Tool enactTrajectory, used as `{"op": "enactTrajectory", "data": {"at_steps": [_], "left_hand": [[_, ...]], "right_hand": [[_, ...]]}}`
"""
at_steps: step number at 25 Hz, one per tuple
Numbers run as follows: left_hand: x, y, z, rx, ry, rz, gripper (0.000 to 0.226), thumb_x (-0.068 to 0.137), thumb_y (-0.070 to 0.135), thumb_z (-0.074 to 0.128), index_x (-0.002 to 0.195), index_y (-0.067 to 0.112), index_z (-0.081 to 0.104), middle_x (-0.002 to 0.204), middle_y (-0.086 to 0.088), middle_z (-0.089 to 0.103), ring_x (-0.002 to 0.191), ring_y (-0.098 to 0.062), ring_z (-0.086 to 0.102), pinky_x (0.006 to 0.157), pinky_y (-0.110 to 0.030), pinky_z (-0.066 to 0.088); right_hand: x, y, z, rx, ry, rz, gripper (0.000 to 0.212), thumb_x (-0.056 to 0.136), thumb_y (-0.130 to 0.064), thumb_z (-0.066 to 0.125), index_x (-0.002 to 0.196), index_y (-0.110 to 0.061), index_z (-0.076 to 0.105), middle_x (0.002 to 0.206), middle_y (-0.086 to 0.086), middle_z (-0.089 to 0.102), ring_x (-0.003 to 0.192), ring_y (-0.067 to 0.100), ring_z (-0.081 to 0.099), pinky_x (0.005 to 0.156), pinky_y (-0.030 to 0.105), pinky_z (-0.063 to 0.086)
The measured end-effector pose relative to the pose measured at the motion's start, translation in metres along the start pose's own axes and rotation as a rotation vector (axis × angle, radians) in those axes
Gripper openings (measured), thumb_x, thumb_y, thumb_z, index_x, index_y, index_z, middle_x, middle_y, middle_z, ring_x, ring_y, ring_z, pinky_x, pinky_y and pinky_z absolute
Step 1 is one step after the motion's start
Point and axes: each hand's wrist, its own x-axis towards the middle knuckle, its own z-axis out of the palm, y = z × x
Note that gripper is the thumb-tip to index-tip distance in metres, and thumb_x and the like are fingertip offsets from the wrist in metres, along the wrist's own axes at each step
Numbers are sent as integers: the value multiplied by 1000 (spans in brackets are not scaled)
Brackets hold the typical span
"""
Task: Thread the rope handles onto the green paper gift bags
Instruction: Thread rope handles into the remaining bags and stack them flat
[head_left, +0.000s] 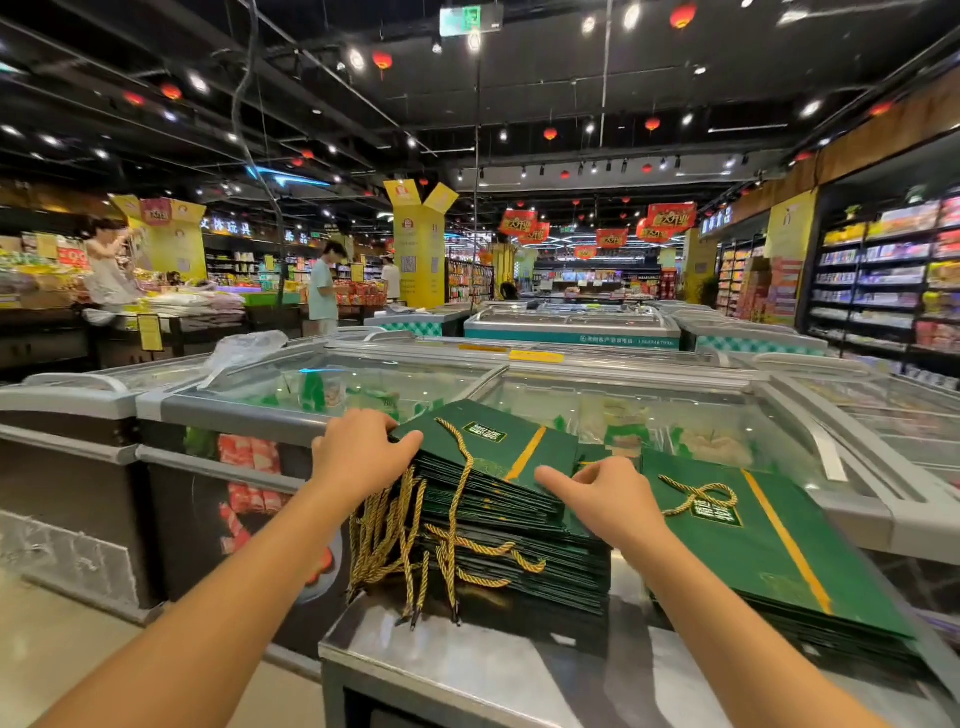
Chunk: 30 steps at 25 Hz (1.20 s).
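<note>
A tall stack of flat green paper gift bags (498, 525) lies on a steel table (467, 670), with gold rope handles (384, 535) hanging off its left side. My left hand (358, 449) grips the far left corner of the top bag (493, 441), thumb on its face. My right hand (597, 493) rests on the stack's right edge, thumb stretched out over the top bag and fingers curled at the edge. A second, lower stack of green bags (769, 545) lies to the right with a loose gold rope (701, 496) on top.
Glass-topped chest freezers (519, 384) stand right behind the table and run back through the shop. Shelves of goods (883, 280) line the right wall. Several people (324, 288) stand far off at the left. Bare floor (62, 639) lies left of the table.
</note>
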Motion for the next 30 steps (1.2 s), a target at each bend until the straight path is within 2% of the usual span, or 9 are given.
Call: {"op": "enactTrajectory", "data": {"at_steps": [3,6,10,12,16,20,22,25,30], "left_hand": [[-6,2,3,-161,66,-40,51,90,61,56,131,31,65,130,0,64,128,-33,48,105,-50,37],[-21,6,3,-296,131,-36,49,88,58,63,129,31,66,130,2,63,130,-30,46,104,-50,31],[-42,16,0,-476,188,32,45,85,51,69,124,28,67,130,1,60,131,-28,46,109,-56,35],[-53,22,-3,-572,189,73,43,85,47,72,122,27,66,125,4,62,125,-21,52,107,-51,42],[-74,37,-9,-868,127,55,24,91,29,73,111,17,67,106,3,68,101,-10,63,88,-27,50],[-95,49,2,-1079,-3,48,5,92,16,71,96,16,72,96,0,74,94,-13,68,88,-33,55],[-109,58,14,-1110,-54,73,8,91,11,72,96,17,73,94,1,75,90,-9,69,79,-26,54],[-128,75,35,-1169,-142,94,10,90,9,72,97,15,72,90,1,73,78,-1,67,65,-16,52],[-150,101,73,-1133,-257,134,18,85,10,78,100,14,70,91,-3,74,81,-8,70,68,-18,54]], "right_hand": [[-2,3,1,194,29,50,56,83,-46,78,53,-19,40,47,-4,32,46,17,32,66,33,39],[-6,9,-2,385,102,79,33,80,-36,85,92,-12,66,74,-5,63,74,10,61,83,38,50],[-19,11,-10,638,146,84,43,84,-21,83,119,-7,63,104,6,73,94,16,69,72,27,51],[-25,13,-19,777,151,89,40,87,-10,78,122,-4,60,105,10,75,87,16,72,60,25,54],[-44,22,-46,902,178,79,36,90,-6,75,123,-4,61,109,15,75,92,18,74,60,23,57],[-78,42,-80,940,219,65,30,90,-4,72,119,-6,64,101,11,77,86,13,75,57,20,56],[-97,58,-94,936,245,70,29,89,-4,72,117,-8,65,95,8,79,84,13,75,56,20,57],[-125,87,-110,909,293,107,32,89,-5,72,120,-9,65,104,13,76,94,22,73,58,22,59],[-159,131,-128,706,342,129,29,91,-5,70,119,-9,65,94,6,79,82,14,76,56,21,58]]}}
